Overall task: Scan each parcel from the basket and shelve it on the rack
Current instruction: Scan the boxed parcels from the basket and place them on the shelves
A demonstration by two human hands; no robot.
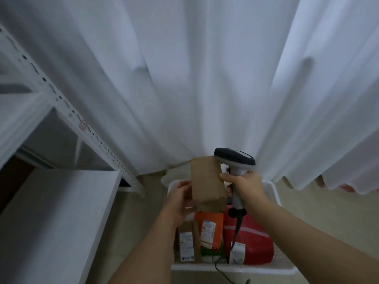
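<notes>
Two hands raised over the white basket (274, 191), both occupied. Left hand (180, 198) gripping the lower left edge of a brown cardboard parcel (207, 181), held upright above the basket. Right hand (244, 186) wrapped around the handle of a corded barcode scanner (235, 160), thumb touching the parcel's right edge, scanner head just beside its top corner. No label visible on the facing side. Step in hand, by appearance: scanning. Next move likely to call for turning the parcel to expose its barcode, then carrying it left to the white rack (61, 212). Left in the basket: a second brown box (187, 242), an orange packet (211, 232), a red bag (256, 242).
</notes>
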